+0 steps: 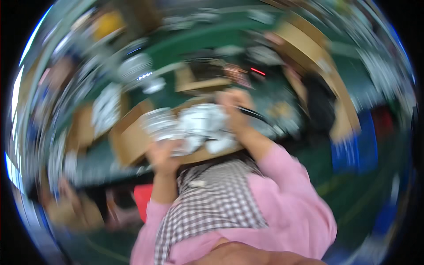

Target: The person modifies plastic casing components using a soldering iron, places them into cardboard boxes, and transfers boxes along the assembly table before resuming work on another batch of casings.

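Cardboard tray [132, 143] of silvery parts [198, 123]: left hand [162, 155] grips its near edge, right hand [234, 108] clamps a dark tool [251, 113]; best held level.

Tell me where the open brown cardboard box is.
In the head view, the open brown cardboard box sits just left of centre on the green table, with both hands, left and right, at it.

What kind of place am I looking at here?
Probably a workshop or packing bench, though the picture is badly blurred. A green table carries open cardboard boxes; both hands, left and right, are at one filled with pale silvery parts.
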Motion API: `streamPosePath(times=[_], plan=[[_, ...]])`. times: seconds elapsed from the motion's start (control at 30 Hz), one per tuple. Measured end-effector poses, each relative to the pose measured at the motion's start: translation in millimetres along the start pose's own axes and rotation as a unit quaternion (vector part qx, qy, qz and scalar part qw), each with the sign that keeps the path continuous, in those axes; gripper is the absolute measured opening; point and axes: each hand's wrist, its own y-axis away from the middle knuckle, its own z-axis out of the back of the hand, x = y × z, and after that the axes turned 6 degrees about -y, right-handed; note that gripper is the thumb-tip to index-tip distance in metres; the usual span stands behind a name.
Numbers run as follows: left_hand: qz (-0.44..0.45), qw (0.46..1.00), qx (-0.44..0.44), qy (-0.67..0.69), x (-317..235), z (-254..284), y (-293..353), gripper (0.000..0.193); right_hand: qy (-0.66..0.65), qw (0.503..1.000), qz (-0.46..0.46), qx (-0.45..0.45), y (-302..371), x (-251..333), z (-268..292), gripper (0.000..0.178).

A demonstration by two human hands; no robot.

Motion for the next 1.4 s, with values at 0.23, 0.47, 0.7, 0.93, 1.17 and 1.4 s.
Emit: streamPosePath(times=[0.23,0.47,0.7,0.93,1.17,1.4], plan=[[-0.162,0.879,0.35,0.279,-179,-34,-71,0.037,-0.046,0.986,0.155,-0.036,21,-30,11,0.012],[-0.27,0.516,0.605,0.543,-310,-159,-79,0.03,-0.106,0.994,0.012,0.031,15,-17,-33,0.017],[0.011,-0.235,0.13,0.963,-66,-176,-89,0.021,-0.18,0.977,-0.113,-0.006,1,16,-41,0.023],[0.15,-0.196,-0.031,0.968,-68,-189,-102,0.035,-0.194,0.971,-0.138,-0.024,-2,9,-33,0.019],[0.16,-0.175,-0.036,0.971,-59,-188,-108,0.032,-0.196,0.968,-0.154,-0.015,2,15,-46,0.019],[-0.032,0.267,0.185,0.945,-229,-188,-74,0.017,-0.216,0.965,-0.145,-0.018,3,10,-41,0.021]])
